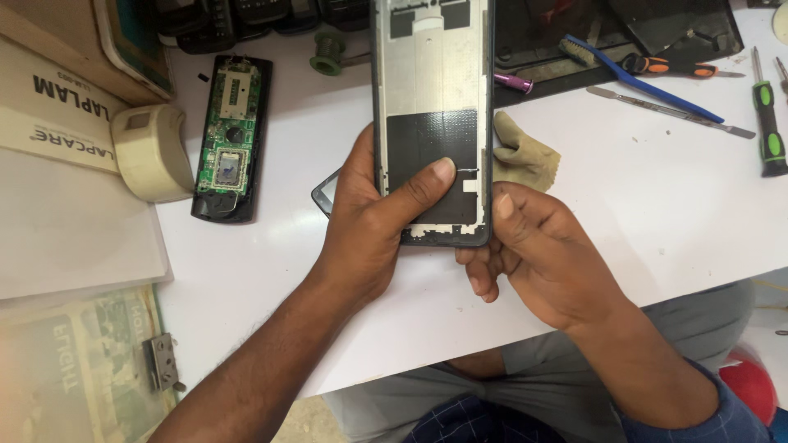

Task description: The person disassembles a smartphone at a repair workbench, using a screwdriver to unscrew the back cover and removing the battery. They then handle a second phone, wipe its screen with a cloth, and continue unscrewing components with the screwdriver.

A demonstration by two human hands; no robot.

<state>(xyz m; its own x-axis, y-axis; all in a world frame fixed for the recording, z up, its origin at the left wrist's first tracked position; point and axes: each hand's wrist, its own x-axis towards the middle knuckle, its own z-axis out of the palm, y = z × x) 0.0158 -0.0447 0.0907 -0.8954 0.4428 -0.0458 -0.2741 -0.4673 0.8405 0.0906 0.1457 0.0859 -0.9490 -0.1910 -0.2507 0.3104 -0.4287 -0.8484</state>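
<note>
Both hands hold an opened phone frame (432, 82), a tall grey metal plate with a black patch on its lower half. My left hand (369, 217) grips its lower left edge, thumb pressed on the black patch. My right hand (538, 250) supports the lower right corner, thumb against the edge and fingers curled under. The frame's top runs out of view. A dark glass piece (324, 195) shows on the table behind my left hand.
An open handset with a green circuit board (230, 139) lies at left, beside a cream tape roll (152, 152). A tan cloth (521, 156), blue brush (648, 82), metal spudger (669, 111) and green-handled screwdriver (770, 127) lie at right. Boxes and papers (57, 107) fill the left.
</note>
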